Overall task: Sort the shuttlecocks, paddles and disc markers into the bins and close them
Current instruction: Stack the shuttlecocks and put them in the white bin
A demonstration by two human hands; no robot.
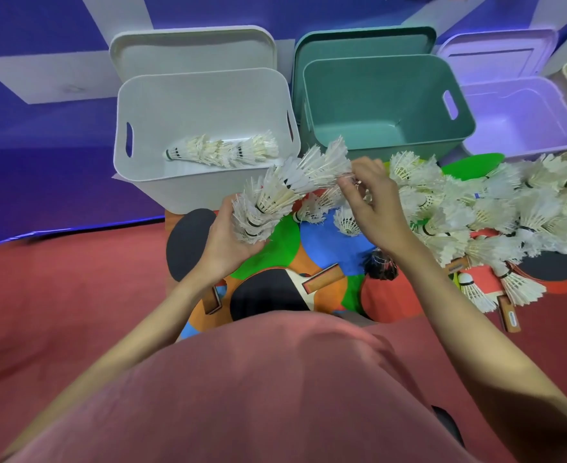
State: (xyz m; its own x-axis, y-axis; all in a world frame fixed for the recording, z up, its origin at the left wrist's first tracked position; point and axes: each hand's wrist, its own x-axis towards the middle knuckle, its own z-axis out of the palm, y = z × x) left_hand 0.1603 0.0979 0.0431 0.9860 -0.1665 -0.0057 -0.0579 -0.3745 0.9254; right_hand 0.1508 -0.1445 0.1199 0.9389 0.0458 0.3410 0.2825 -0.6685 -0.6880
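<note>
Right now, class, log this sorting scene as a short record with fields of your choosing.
white bin: open, holds a nested row of shuttlecocks
green bin: open, nothing visible inside
left hand: holds a shuttlecock stack
right hand: pinches the stack's far end
loose pile: unsorted shuttlecocks on the right
paddle: lies on the disc markers

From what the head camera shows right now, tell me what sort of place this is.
Probably a sports or activity room. Loose feather shuttlecocks lie piled on a red floor among table tennis paddles and flat disc markers, with open storage bins against a blue-and-white wall.
</note>
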